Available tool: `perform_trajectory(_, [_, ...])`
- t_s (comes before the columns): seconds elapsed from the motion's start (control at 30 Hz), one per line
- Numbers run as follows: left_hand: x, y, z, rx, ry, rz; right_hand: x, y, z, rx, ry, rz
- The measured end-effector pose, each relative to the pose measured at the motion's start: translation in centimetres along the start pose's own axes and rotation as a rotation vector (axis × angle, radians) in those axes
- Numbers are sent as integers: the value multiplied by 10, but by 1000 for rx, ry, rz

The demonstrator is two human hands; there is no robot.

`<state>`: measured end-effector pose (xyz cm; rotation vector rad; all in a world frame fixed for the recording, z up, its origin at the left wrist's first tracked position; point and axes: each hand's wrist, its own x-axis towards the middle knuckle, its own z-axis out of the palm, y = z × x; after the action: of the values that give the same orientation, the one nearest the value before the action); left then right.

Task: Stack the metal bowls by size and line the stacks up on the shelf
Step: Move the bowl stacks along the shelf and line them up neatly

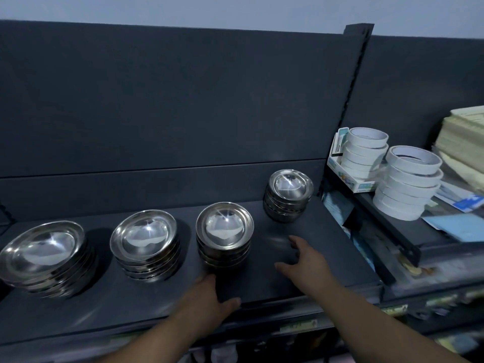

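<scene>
With left hand (pixel 209 294) and right hand (pixel 306 260) released of grip, empty, in front of the smallest bowl stack (pixel 288 195): cup its base, draw forward into line, without tipping.

Both forearms reach forward, left hand (pixel 209 294) and right hand (pixel 306 260) palm-down, fingers (pixel 294 242) seemingly loosely extended.

Tape rolls (pixel 408 184): we see two white stacks at the side shelf's (pixel 379 216) left end.
Paper pile (pixel 463 137): we find it at the far right edge.
</scene>
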<state>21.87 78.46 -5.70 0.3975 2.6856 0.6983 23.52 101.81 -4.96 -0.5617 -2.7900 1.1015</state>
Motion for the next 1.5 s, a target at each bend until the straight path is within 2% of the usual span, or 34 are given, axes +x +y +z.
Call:
perform_trajectory(0.27, [2,50,17,38,-66,198,6,17,-37,-135,-44,-47])
perform_trajectory(0.43, [21,93,29,40,22,193,11,40,-69,-179,-116,-87])
perform_trajectory(0.73, [63,159,23,142,121,130,27,73,-101,-104,-202,-146])
perform_trajectory(1.07, [124,180,-40,246,249,184,71,50,-99,13,-113,-86])
perform_trajectory(1.37, [186,155,-87,454,37,307,110,25,-85,67,-37,-30])
perform_trajectory(1.5, [205,139,-89,471,-46,359,123,25,-78,121,-38,-49])
